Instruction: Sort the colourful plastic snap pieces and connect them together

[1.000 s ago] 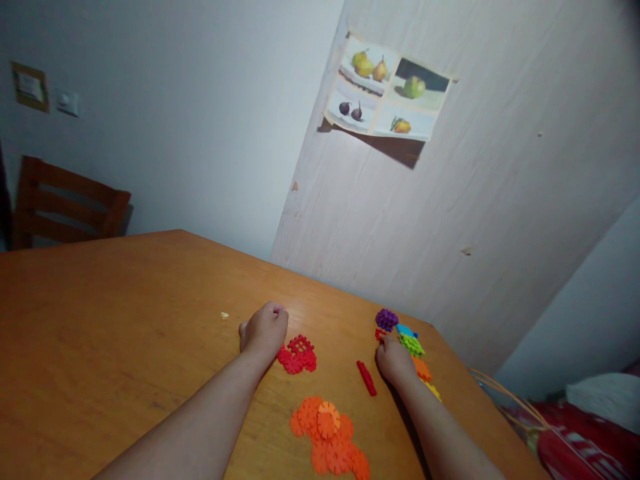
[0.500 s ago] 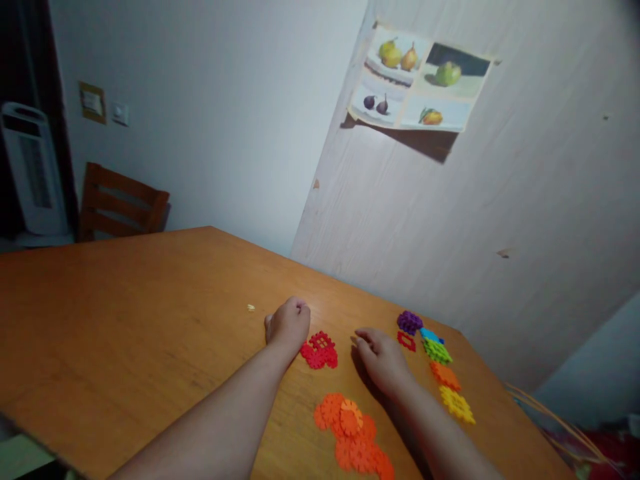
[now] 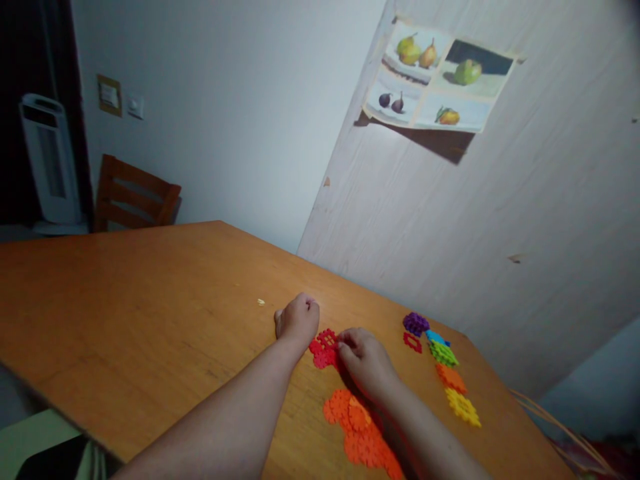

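My left hand (image 3: 299, 321) is curled closed, its wrist resting beside a small pile of red interlocking plastic pieces (image 3: 324, 353). Whatever that fist may hold is hidden. From the other side, my right hand (image 3: 367, 360) has thumb and forefinger at the right edge of the pile, pinching a red piece there. The pile mixes a square lattice piece with rounded, notched ones. Below my right wrist lies a spread of overlapping orange disc-shaped pieces (image 3: 363, 440), partly covered by the forearm.
Along the table's right side run purple pieces (image 3: 416, 324), a red square frame (image 3: 413, 343), blue pieces (image 3: 437, 338), green pieces (image 3: 443, 353), orange pieces (image 3: 451, 378) and yellow pieces (image 3: 463, 407). Tiny pale bits (image 3: 261, 302) lie left. A wooden chair (image 3: 137, 193) stands beyond.
My right hand has moved left to the red pile, its fingertips now at the pieces. The left hand stays closed beside it. The camera view has shifted slightly.
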Demonstrator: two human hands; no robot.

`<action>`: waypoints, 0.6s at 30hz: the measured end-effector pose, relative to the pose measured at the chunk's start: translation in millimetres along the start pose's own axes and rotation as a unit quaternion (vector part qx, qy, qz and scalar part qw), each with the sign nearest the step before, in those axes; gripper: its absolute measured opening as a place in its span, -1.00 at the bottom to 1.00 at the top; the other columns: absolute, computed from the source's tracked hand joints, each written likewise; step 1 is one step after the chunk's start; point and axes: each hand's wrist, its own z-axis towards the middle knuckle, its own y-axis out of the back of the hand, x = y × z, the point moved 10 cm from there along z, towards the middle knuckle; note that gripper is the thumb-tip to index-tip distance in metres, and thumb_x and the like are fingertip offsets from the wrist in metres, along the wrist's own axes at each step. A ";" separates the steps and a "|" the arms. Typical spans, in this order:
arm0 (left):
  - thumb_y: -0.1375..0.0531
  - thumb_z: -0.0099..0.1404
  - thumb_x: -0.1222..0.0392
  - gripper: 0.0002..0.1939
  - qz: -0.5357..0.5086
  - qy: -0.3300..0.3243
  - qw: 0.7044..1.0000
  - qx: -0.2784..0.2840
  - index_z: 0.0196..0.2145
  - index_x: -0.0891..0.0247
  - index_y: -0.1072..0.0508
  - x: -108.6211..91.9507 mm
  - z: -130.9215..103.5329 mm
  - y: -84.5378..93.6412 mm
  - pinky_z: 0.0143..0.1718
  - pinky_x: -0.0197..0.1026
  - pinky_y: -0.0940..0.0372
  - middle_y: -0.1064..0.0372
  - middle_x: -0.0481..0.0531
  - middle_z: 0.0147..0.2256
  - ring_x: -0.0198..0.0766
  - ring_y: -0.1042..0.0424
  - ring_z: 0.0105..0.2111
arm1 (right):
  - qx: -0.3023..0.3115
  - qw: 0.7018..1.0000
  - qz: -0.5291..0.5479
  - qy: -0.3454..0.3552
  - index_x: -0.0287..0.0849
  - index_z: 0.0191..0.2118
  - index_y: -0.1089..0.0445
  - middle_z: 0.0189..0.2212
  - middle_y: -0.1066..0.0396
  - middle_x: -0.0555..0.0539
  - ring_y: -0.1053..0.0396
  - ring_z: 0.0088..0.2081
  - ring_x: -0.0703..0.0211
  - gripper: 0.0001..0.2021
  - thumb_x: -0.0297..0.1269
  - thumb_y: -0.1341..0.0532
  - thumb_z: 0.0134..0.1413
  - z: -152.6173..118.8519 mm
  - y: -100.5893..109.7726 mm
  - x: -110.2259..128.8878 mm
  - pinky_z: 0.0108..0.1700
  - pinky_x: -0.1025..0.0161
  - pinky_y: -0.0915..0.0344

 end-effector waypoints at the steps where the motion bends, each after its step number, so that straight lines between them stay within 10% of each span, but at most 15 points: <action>1: -0.03 0.36 0.06 -0.74 0.001 0.000 1.000 0.003 -0.28 0.11 -0.50 -0.1 -0.2 -0.1 -0.14 -0.08 -0.17 -0.58 0.02 -0.26 -0.08 -0.51 -0.21 | -0.002 1.000 -0.004 -0.013 -0.15 -0.24 -0.51 -0.32 -0.48 -0.10 -0.39 -0.25 0.12 -0.80 -0.22 -0.15 0.19 3.2 -2.1 -1.5 -0.20 0.24 -0.24; 18: -0.05 0.35 0.07 -0.77 -0.010 0.017 1.000 0.008 -0.30 0.07 -0.50 3.7 3.0 -1.7 -0.11 -0.12 -0.17 -0.59 -0.03 -0.25 -0.13 -0.51 -0.18 | 0.069 0.985 -0.088 -0.129 -0.15 0.00 -0.43 -0.11 -0.52 -0.18 -0.43 -0.15 0.08 -0.58 -0.11 -0.29 0.01 32.7 -20.4 -23.6 -0.26 0.27 -0.20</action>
